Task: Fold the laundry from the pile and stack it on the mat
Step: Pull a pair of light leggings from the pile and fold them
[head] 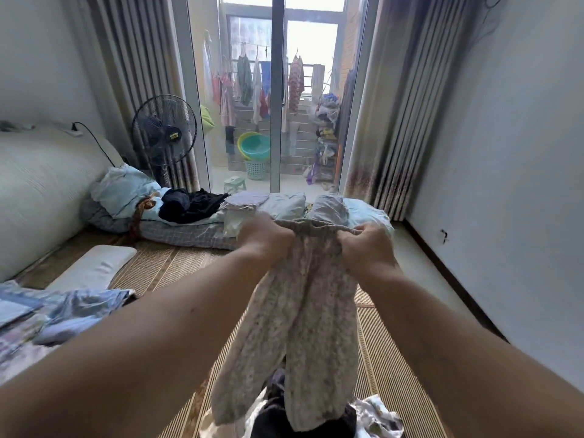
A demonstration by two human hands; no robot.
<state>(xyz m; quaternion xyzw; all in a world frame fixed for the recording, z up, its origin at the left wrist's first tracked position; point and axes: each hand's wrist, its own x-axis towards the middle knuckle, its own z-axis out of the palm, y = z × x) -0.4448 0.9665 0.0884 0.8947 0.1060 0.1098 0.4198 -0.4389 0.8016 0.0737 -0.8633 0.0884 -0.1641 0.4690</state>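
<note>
I hold a pair of pale speckled trousers up by the waistband, legs hanging down. My left hand grips the waistband's left end and my right hand grips its right end. Below the hanging legs lies the laundry pile of dark and white clothes at the bottom edge. The woven straw mat covers the bed under everything. Folded pale clothes sit in a row at the far end of the mat, partly hidden behind my hands.
A black garment and crumpled light-blue bedding lie far left. A white pillow and blue patterned fabric lie left. A standing fan stands by the glass balcony door. A white wall rises at right.
</note>
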